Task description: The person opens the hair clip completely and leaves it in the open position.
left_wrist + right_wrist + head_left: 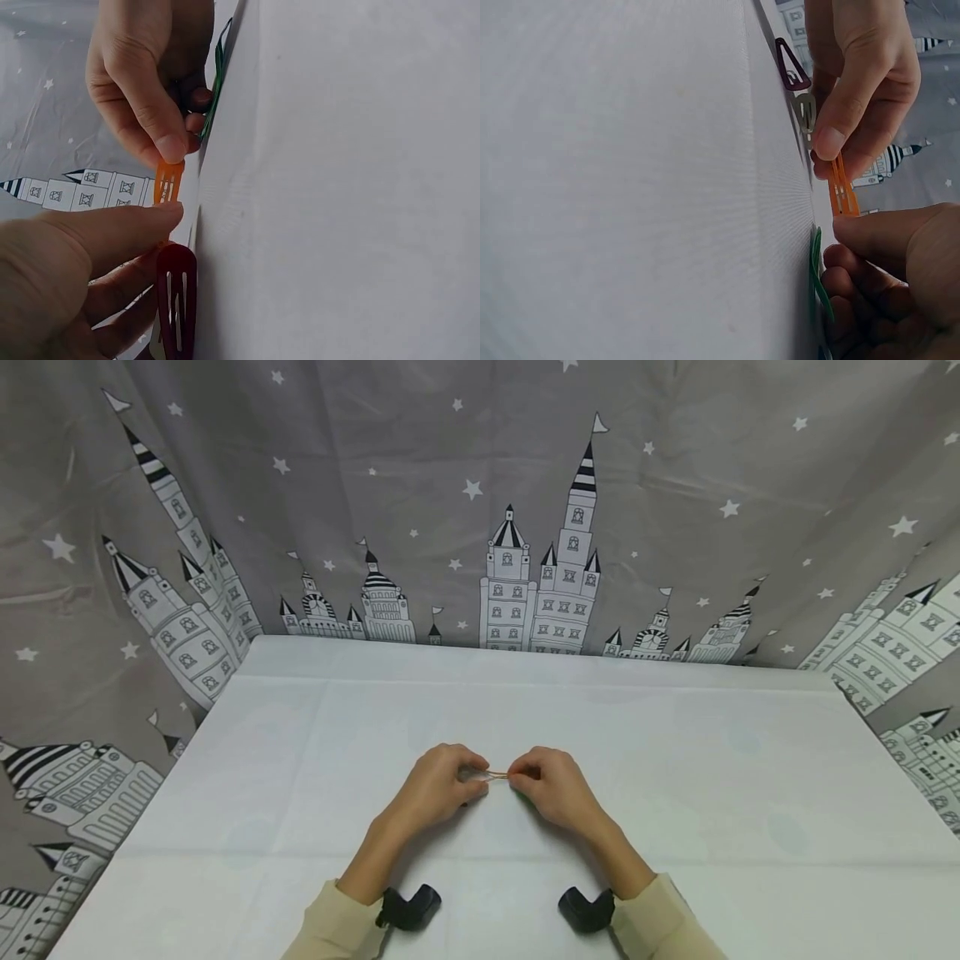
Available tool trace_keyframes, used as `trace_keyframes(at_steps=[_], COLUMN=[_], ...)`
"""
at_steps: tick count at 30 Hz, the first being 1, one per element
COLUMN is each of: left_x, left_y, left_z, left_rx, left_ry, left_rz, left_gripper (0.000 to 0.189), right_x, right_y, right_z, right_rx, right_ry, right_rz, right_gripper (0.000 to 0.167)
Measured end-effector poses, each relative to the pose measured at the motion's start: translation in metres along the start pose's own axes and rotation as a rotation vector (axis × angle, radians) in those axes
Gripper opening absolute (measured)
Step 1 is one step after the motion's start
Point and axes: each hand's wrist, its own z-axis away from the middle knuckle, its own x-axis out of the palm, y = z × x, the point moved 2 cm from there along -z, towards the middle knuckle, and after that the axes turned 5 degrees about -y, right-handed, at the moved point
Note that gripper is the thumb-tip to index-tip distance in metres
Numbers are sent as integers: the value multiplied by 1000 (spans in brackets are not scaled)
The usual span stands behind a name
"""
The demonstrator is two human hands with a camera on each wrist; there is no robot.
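Observation:
An orange snap hair clip spans the gap between both hands over the white table. My left hand pinches one end between thumb and fingers, and my right hand pinches the other. In the right wrist view the clip shows its long slots, with fingertips covering both ends. A dark red snap clip lies beside my left hand, along with a pale grey clip. Close by the fingers of my right hand is a green clip.
White cloth covers the table, with faint fold lines across it. Behind it hangs a grey curtain printed with castles and stars. Each wrist carries a black camera mount, such as the left one, beside a beige sleeve.

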Motion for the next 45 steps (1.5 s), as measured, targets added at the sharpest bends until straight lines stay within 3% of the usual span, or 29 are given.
trace_keyframes(at_steps=[15,45], left_x=[4,3], left_y=[-6,-6], left_z=[-4,-4], left_rx=[-15,-14], left_ry=[-2,-21], left_rz=[-50,-17], left_gripper=[14,15], right_x=[3,3], right_y=[0,2], right_z=[-1,0], right_rx=[-11,-53], right_ry=[10,29], right_rz=[38,36], right_gripper=[7,9])
